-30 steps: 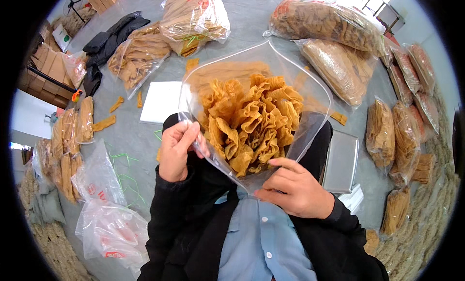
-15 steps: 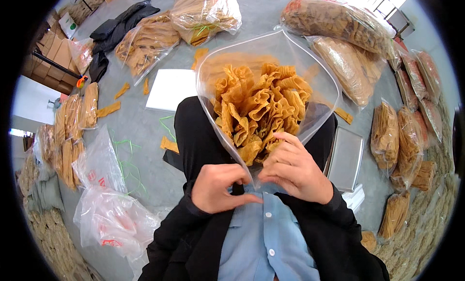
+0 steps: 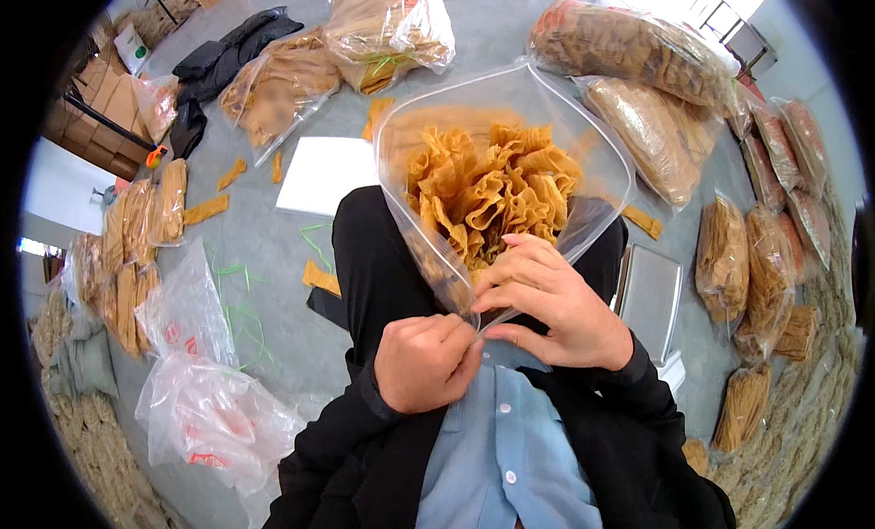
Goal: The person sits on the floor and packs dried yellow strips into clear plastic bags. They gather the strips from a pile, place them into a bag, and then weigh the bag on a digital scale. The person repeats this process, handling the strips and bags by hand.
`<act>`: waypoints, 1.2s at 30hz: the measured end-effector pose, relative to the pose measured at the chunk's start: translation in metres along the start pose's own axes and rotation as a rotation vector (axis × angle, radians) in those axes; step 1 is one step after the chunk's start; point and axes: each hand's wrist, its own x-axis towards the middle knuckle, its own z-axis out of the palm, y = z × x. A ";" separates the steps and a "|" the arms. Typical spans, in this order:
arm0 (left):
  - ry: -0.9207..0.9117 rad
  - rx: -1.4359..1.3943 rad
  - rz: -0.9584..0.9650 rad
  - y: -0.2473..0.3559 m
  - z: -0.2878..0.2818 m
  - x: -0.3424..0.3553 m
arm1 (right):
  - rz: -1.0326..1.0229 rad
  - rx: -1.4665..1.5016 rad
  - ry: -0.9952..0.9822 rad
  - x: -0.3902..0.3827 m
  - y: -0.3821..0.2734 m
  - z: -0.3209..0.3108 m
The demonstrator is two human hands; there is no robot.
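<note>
A clear plastic bag (image 3: pixel 597 155) with a white-edged mouth stands open between my knees. Crinkled orange-brown dried sheets (image 3: pixel 488 187) fill its middle, their wavy edges upward. At the corner of the mouth nearest me, my left hand (image 3: pixel 427 360) is closed, pinching the bag's edge. My right hand (image 3: pixel 551 301) is beside it, thumb below and fingers above, with the bag's rim between them. Its fingertips reach over the near side of the sheets. The exact grip of the right fingertips is partly hidden.
A white flat board (image 3: pixel 324 176) lies left of the bag, and a metal-topped scale (image 3: pixel 649 297) at the right. Filled bags (image 3: pixel 638 51) stand beyond. Crumpled plastic bags (image 3: pixel 214 420) and green ties (image 3: pixel 241 315) lie left. Bundles of brown strips (image 3: pixel 725 260) line the right.
My left hand has closed on the bag's near corner, where its thumb and fingers were apart before. The right hand has spread its fingers over the rim. The bag's mouth has narrowed slightly.
</note>
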 end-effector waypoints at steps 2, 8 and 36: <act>-0.015 0.048 0.022 -0.002 -0.001 -0.002 | 0.002 -0.008 -0.031 0.003 -0.003 -0.005; -0.042 0.003 -0.005 -0.007 -0.003 -0.006 | -0.075 -0.039 -0.123 0.012 -0.007 -0.004; -0.094 -0.421 -0.216 -0.031 -0.004 -0.036 | -0.136 -0.210 -0.176 0.030 0.042 -0.001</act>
